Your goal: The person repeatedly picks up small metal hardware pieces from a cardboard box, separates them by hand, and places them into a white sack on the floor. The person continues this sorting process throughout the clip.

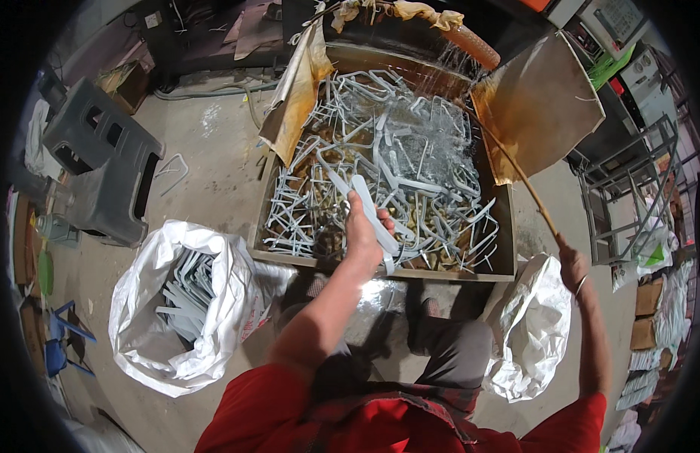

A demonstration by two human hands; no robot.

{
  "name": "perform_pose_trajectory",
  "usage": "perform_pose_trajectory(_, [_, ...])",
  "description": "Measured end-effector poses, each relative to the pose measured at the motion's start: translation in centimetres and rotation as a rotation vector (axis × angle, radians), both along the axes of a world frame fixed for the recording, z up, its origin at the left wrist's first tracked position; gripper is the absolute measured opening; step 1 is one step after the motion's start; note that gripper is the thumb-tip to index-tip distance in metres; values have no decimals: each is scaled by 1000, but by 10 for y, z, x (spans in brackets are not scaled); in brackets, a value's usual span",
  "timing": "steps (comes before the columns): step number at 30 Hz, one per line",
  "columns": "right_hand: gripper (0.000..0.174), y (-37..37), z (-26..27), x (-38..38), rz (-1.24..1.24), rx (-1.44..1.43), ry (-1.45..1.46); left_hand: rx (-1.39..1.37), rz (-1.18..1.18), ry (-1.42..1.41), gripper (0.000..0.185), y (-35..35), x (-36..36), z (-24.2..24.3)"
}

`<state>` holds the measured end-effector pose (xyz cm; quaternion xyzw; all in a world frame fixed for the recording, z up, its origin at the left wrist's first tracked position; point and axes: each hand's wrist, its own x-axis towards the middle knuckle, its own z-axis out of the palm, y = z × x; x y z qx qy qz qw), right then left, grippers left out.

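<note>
My left hand (362,226) grips a few flat grey plastic strips (375,214) above the near part of a shallow metal tank (384,273). Wet grey bent pieces (304,187) lie tangled in the tank, some under rippling water. Out to the right, my right hand (574,265) is closed around the end of a long thin wooden stick (522,174). The stick slants forward into the tank, and its far tip is lost near the splashing water. Over the back right, water pours from an orange-brown perforated pipe end (472,46).
On the left, a white woven sack (129,340) holds similar grey pieces; another white sack (534,328) stands by my right leg. Stained boards (545,107) flank the tank. A grey plastic step stool (103,153) and metal rack (627,198) stand at the sides.
</note>
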<state>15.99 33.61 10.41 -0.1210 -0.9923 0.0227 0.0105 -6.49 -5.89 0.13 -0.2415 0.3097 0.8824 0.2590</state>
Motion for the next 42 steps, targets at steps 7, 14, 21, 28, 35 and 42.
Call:
perform_pose_trajectory(7, [43, -61, 37, -219, -30, 196, -116, 37, 45, -11, 49, 0, -4, 4])
perform_pose_trajectory(14, [25, -148, -23, -365, -28, 302, -318, 7, 94, -31, 51, -16, -16, 4])
perform_pose_trajectory(21, [29, -161, -30, -348, 138, 304, -442, 64, 131, -50, 50, -26, -25, 0])
perform_pose_trajectory(28, [33, -163, -5, -265, 166, 223, -522, 51, 95, -18, 50, -8, -26, 1])
perform_pose_trajectory(35, [55, -173, 10, -182, 182, 285, -678, -36, 101, 15, 51, -5, -19, -3])
perform_pose_trajectory(42, [68, -185, 59, -78, 178, 276, -732, -78, 130, 80, 50, -7, -17, -11])
